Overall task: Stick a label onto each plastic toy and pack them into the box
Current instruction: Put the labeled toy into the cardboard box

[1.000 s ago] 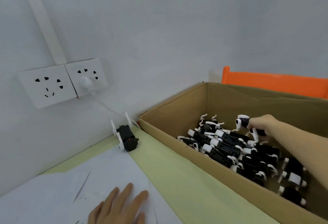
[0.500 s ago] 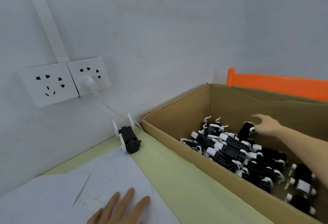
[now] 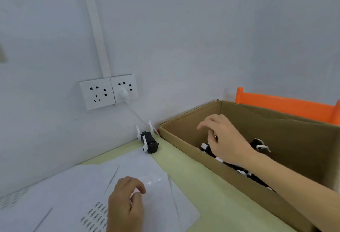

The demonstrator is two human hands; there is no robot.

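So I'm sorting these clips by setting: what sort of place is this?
Probably a small packing workstation: a cardboard box of black-and-white plastic toys, label sheets on the table, and a wall socket.

2 bare hands, right forearm (image 3: 287, 182) bare, sleeveless.

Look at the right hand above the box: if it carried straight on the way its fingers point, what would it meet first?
The right hand points left, toward the cardboard box's near-left corner. Probably it would pass over that rim and reach the lone black-and-white toy by the wall; depth is unclear.
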